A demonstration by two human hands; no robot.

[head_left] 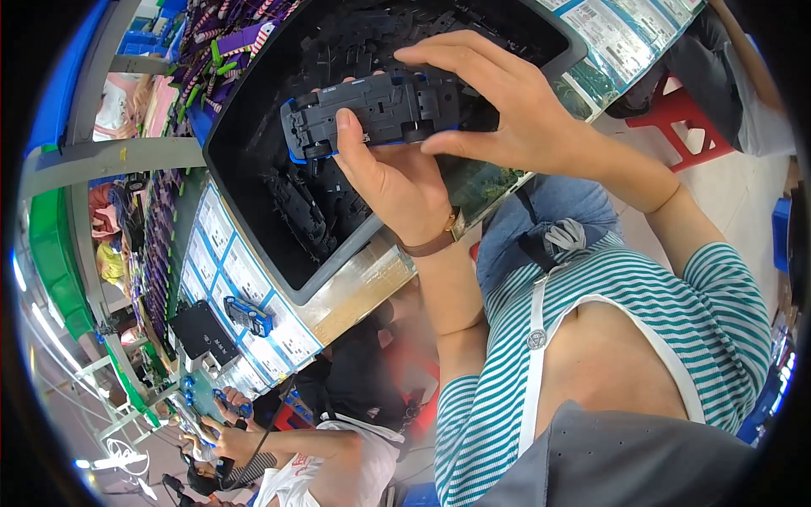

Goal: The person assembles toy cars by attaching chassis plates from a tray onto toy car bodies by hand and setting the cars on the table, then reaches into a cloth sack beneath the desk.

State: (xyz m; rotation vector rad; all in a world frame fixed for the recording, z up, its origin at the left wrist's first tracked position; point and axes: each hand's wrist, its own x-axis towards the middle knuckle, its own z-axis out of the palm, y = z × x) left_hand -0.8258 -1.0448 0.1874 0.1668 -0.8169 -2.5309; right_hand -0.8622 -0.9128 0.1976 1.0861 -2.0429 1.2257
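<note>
A toy car (372, 114) lies upside down in my left hand (397, 182), its black chassis and wheels facing up and blue body edges showing. My left thumb presses on the chassis, while the fingers wrap underneath and their tips show at the far edge. Around the car's right end, my right hand (515, 106) is spread, thumb and fingers apart. Its thumb tip is close to a wheel; whether it touches cannot be made out. Below the car is a black bin (346, 253) holding many black plastic chassis parts (296, 207).
Left of the bin, a second blue toy car (249, 315) and a black box (203, 331) rest on the paper-covered table (291, 334). A co-worker's hands (228, 427) work at lower left. Purple-and-green items (241, 38) are piled at upper left; a red stool (684, 127) stands right.
</note>
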